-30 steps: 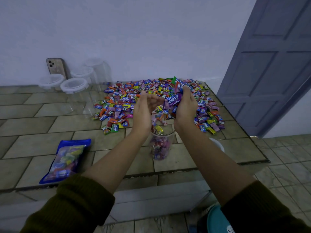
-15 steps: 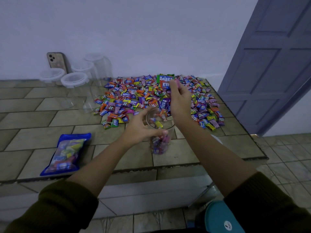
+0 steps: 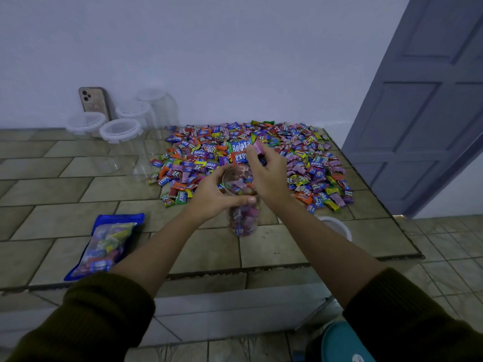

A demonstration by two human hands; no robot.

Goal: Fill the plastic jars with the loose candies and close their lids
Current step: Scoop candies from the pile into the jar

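Note:
A clear plastic jar (image 3: 243,218), partly filled with wrapped candies, stands open near the front of the tiled counter. My left hand (image 3: 213,195) grips the jar around its rim. Just above the jar's mouth, my right hand (image 3: 269,173) pinches a few wrapped candies (image 3: 243,152), with blue, red and pink wrappers showing. A big heap of loose candies (image 3: 300,158) is spread behind the jar. The jar's white lid (image 3: 337,227) lies to the right, partly hidden by my right forearm.
Several empty clear jars with white lids (image 3: 121,131) stand at the back left by the wall, with a phone (image 3: 94,103) leaning behind them. A blue candy bag (image 3: 104,246) lies front left. The counter edge (image 3: 235,270) runs before me; a grey door (image 3: 428,113) stands right.
Both hands were cupped over the jar dropping candies; then my left hand came down to grip the jar's rim, and my right hand picked up more candies from the heap.

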